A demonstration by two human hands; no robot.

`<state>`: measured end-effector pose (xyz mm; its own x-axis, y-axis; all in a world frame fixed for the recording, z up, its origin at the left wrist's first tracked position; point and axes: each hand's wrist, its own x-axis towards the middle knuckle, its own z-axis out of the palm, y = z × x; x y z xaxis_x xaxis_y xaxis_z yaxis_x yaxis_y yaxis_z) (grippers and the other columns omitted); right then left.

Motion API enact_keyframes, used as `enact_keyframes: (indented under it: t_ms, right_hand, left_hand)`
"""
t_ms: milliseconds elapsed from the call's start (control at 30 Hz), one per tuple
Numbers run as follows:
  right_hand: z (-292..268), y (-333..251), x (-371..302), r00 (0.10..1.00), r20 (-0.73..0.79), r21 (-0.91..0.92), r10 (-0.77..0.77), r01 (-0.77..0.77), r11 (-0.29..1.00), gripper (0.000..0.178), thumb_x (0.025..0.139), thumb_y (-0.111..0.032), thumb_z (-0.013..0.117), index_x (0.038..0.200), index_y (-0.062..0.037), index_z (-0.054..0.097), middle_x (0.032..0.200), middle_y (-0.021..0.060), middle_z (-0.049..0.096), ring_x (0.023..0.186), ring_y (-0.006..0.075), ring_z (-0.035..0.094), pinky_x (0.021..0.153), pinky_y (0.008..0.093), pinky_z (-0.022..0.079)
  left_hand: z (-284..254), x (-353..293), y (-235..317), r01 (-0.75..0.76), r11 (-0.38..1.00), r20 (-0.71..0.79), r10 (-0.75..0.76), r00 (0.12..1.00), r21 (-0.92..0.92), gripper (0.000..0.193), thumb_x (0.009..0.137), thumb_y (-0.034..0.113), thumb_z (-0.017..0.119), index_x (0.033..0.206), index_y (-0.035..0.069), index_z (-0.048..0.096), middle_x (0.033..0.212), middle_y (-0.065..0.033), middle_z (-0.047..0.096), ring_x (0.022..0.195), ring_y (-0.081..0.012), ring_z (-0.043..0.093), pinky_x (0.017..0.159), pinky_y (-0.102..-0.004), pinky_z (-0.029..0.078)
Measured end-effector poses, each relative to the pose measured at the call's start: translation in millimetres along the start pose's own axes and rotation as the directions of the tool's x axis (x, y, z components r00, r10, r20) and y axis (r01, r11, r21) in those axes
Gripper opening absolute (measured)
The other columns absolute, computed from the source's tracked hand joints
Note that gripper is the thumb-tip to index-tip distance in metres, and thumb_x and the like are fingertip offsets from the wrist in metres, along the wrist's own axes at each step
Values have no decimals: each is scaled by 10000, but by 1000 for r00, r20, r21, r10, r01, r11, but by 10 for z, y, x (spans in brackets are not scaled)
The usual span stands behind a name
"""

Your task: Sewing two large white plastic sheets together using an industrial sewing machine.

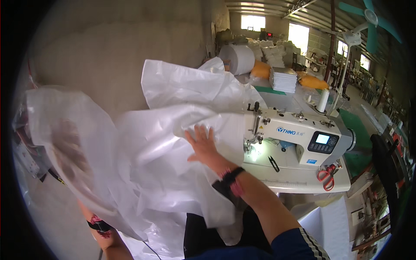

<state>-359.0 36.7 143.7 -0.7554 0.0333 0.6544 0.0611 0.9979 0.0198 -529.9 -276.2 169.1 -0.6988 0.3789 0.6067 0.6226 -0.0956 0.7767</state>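
Note:
A large sheet of white, translucent woven plastic (173, 182) spreads across the left of the sewing machine (294, 130) and drapes down over my lap. My right hand (203, 145) lies flat on it, fingers spread, left of the lit needle area. At the far left my left hand (69, 149) is behind or inside a raised part of the plastic. Only a blurred brownish shape shows through, so its fingers cannot be made out. Black thread snips (274, 164) and red-handled scissors (326, 177) lie on the machine bed, right of the needle.
A white thread cone (323, 100) stands behind the machine. Farther back are a big white roll (238, 59), a stack of folded white sheets (284, 80) and orange sacks (313, 82). A teal fan (370, 17) hangs at upper right. A bare wall (117, 52) rises at the left.

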Motion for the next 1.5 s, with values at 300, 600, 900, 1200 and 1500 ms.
enact_keyframes:
  t_ms: [300,600,900,1200,1500]
  right_hand:
    - [462,-398,-1411,993,96,-116,-75,86,989,513,836,-270,603,1283,-53,477,1276,247,476,1201,387,453,940,605,345]
    - [545,-1161,-2022,935,300,728,-190,-96,678,180,858,-102,531,1004,-9,578,909,189,637,843,358,639,773,412,510]
    - [-429,-249,-2524,406,864,316,296,-897,308,300,897,-295,615,991,-11,647,815,92,669,682,173,629,642,324,524]
    - [180,-1120,-2603,491,862,234,-126,-605,-761,419,943,-233,516,1267,27,463,1169,172,585,1106,332,575,910,460,499]
    - [73,-911,-2981,490,618,301,-615,-870,-390,419,971,-298,470,1245,17,503,1185,204,599,1042,306,622,905,389,510]
  left_hand:
    - [1525,492,-265,-72,980,262,21,965,186,529,988,407,386,1350,24,438,1337,-133,489,1280,-194,406,1096,-326,279]
    - [3091,-185,-1059,-564,546,781,-358,511,619,532,969,392,347,1422,114,366,1485,-142,321,1372,-314,290,1125,-447,203]
    - [2979,-640,-467,-420,580,647,-260,717,698,602,924,559,300,1438,249,347,1540,-79,217,1422,-291,170,1141,-469,99]
    - [3175,-695,196,-407,518,642,-436,630,752,640,881,602,377,1385,209,416,1470,-103,331,1368,-319,271,1096,-513,223]
    - [3376,-260,-228,-484,659,613,43,789,576,499,787,451,637,1161,124,581,1263,-102,512,1237,-288,434,1042,-581,263]
